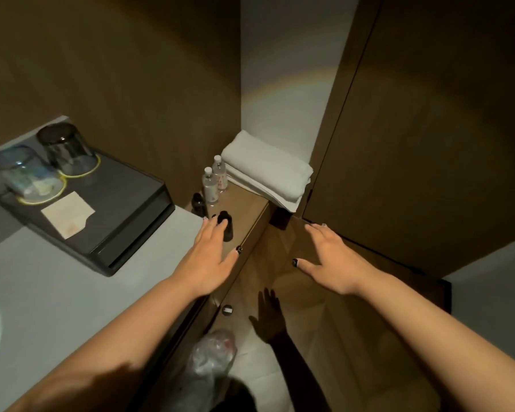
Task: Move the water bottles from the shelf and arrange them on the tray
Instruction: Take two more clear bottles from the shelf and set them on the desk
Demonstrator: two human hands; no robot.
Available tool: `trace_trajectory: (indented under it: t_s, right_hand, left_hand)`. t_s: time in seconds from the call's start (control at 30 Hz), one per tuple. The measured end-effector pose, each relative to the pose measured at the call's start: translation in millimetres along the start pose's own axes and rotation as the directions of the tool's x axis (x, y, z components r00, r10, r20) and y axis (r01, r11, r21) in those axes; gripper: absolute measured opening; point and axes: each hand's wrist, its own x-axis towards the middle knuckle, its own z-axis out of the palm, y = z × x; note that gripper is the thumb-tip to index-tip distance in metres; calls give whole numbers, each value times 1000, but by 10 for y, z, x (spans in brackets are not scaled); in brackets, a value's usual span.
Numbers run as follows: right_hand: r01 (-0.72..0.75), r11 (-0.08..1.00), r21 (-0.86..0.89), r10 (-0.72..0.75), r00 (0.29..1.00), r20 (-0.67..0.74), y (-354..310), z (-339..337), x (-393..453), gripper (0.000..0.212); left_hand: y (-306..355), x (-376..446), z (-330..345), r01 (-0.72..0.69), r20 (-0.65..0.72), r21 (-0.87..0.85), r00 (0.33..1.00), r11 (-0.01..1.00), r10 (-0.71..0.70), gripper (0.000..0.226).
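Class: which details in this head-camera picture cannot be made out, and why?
- Water bottles: label print too small to read.
- Paper card on the tray: writing too blurred.
- Small dark bottle: partly hidden by the left hand.
- Right hand: palm faces away.

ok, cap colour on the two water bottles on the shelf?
White caps on both water bottles, clear bodies; visible in the head view, beside the folded white towels.

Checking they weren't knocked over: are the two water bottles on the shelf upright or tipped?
Upright. Both water bottles stand on the shelf with white caps up, beside the folded towels.
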Motion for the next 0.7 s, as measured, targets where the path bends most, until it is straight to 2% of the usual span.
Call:
trace_trajectory:
  t_s: [0.17,0.37,0.47,0.57,0.7]
  right_hand:
    - [72,997,5,-72,997,33,226,-275,749,79]
    - [138,990,-18,-135,985,109,381,-579,1691,78]
    - [162,987,-11,-161,985,59,459,-858,2195,71]
    - [178,984,31,-181,978,104,542,-1009,2590,72]
    - [211,977,25,-212,965,151,595,-1257,3229,72]
  left_hand:
    - [62,774,2,36,-39,-26,999,999,-37,68]
    - [14,1863,83,147,-72,-83,986,986,-153,70]
    - [24,2353,73,126,-105,-34,986,991,-129,69]
    - [44,2656,69,231,-85,-4,969,973,-230,71]
    - [29,3125,-71,303,-178,-119,930,946,-320,72]
